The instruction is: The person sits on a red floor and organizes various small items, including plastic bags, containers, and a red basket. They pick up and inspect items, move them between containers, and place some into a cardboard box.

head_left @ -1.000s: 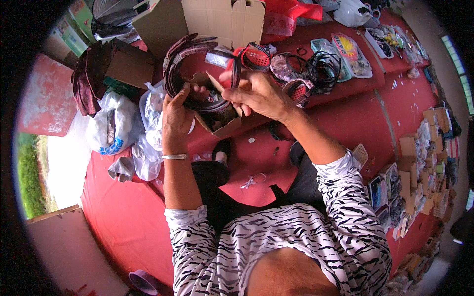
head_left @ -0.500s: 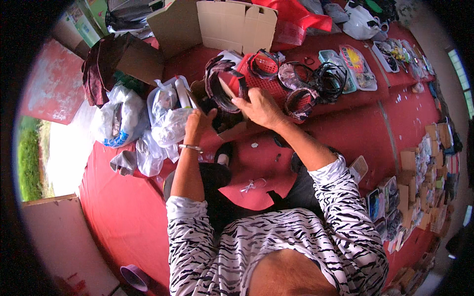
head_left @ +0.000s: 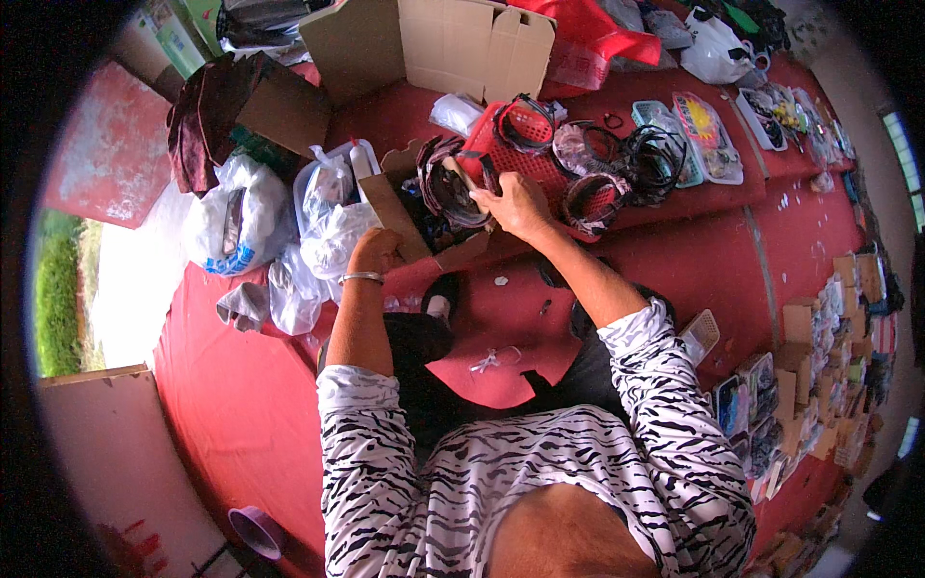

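Observation:
My right hand (head_left: 523,208) pinches a bundle of dark brown headbands (head_left: 438,183) with a pale strip on its inner side. The bundle is at the opening of a small cardboard box (head_left: 397,214), partly over it; dark contents show inside. My left hand (head_left: 376,250), with a bangle at the wrist, is closed beside the box's near left flap; what its fingers grip, if anything, is hidden. Just right of the bundle is a red perforated basket (head_left: 525,166), with more headbands (head_left: 590,200) on it and at its edge.
Left of the box stand a white tub (head_left: 362,159) with plastic-wrapped goods and a stuffed white bag (head_left: 234,220). Behind is a large open carton (head_left: 462,53). Trays of small goods (head_left: 708,140) lie at the right. Packaged boxes (head_left: 819,356) line the far right.
The headband bundle has been lowered toward the box, with my right hand still on it. My left hand has shifted slightly down and left, its thumb no longer stretched out.

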A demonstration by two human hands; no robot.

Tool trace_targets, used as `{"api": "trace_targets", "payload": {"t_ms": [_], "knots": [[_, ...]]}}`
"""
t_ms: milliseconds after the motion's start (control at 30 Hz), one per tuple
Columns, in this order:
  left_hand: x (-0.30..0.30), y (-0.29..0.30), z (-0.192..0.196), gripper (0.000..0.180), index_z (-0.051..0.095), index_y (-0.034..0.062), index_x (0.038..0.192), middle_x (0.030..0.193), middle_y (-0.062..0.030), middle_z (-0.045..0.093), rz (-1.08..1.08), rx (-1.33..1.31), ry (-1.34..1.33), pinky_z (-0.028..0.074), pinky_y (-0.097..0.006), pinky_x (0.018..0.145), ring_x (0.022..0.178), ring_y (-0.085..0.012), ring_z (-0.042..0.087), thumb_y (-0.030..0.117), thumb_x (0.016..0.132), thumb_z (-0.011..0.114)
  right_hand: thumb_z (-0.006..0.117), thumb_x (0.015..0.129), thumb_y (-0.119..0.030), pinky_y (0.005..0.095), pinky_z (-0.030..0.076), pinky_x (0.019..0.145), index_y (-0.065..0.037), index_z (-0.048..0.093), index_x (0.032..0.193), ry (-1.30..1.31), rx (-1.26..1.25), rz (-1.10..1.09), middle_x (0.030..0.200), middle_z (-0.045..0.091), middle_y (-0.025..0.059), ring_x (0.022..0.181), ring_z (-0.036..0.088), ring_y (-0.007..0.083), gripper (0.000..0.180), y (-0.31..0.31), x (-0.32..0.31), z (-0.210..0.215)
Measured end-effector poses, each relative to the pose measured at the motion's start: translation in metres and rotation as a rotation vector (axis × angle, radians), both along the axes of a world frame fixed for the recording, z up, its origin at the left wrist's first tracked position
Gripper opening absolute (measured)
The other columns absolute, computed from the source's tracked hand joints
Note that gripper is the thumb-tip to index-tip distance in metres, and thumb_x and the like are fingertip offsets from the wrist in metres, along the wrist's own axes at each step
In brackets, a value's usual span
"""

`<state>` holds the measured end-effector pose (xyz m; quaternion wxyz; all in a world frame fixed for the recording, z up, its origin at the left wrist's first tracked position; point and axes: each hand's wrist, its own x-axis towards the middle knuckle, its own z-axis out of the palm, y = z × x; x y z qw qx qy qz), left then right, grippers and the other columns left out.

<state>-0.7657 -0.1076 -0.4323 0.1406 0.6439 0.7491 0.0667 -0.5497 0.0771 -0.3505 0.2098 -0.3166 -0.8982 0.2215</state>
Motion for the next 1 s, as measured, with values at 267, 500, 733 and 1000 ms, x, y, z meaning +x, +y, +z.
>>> {"api": "trace_targets", "payload": {"t_ms": [267, 500, 733, 1000], "knots": [[0.002, -0.002, -0.006, 0.021, 0.067, 0.0065, 0.069, 0.074, -0.0196, 0.063, -0.039, 0.087, 0.072, 0.048, -0.043, 0.060, 0.072, -0.0368, 0.063, 0.024, 0.058, 0.067, 0.066, 0.080, -0.041, 0.0285, 0.042, 0.037, 0.001, 0.054, 0.068, 0.317, -0.499, 0.045, 0.052, 0.053, 0.0064, 0.040, 0.052, 0.0142, 0.045, 0.009, -0.002, 0.049], [0.002, 0.001, -0.008, 0.015, 0.063, 0.0049, 0.064, 0.071, -0.0155, 0.063, -0.119, 0.119, 0.123, 0.048, -0.040, 0.059, 0.071, -0.0339, 0.061, 0.020, 0.063, 0.064, 0.064, 0.081, -0.036, 0.0349, 0.045, 0.044, 0.001, 0.057, 0.066, 0.120, -0.106, 0.150, 0.052, 0.055, 0.0110, 0.044, 0.059, 0.0212, 0.041, -0.014, -0.007, 0.047], [-0.003, 0.006, -0.025, 0.018, 0.066, 0.0045, 0.068, 0.071, -0.0127, 0.065, -0.078, 0.182, -0.270, 0.050, -0.035, 0.059, 0.068, -0.0244, 0.065, 0.020, 0.061, 0.073, 0.065, 0.080, -0.036, 0.0366, 0.047, 0.044, 0.005, 0.056, 0.071, 0.072, -0.284, 0.136, 0.051, 0.055, 0.0155, 0.044, 0.059, 0.0249, 0.043, -0.039, -0.023, -0.018], [-0.005, 0.013, -0.070, 0.012, 0.066, 0.0015, 0.073, 0.079, -0.0098, 0.068, 0.256, 0.114, -0.832, 0.053, -0.031, 0.062, 0.070, -0.0216, 0.066, 0.011, 0.066, 0.069, 0.069, 0.075, -0.039, 0.0425, 0.049, 0.054, 0.002, 0.060, 0.069, -0.016, -0.264, -0.022, 0.057, 0.058, 0.0214, 0.052, 0.061, 0.0326, 0.043, -0.017, -0.023, -0.012]]}}
